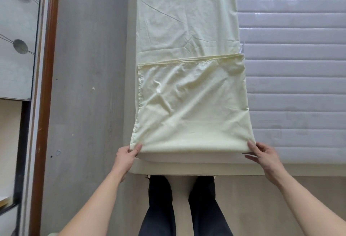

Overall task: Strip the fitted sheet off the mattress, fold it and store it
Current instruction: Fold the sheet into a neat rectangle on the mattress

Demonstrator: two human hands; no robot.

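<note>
Sheet (189, 48) pale yellow, laid as a long strip along the mattress's (292, 67) left edge; near end folded back over itself | our left hand (125, 158) pinches the fold's left corner; our right hand (265, 154) pinches its right corner, at the mattress's near edge | fold wrinkled; grey floor (89, 85) to the left

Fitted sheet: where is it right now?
In the head view, the fitted sheet lies folded in a long strip along the bare mattress's left edge, its near corners pinched by the left hand and right hand.
</note>
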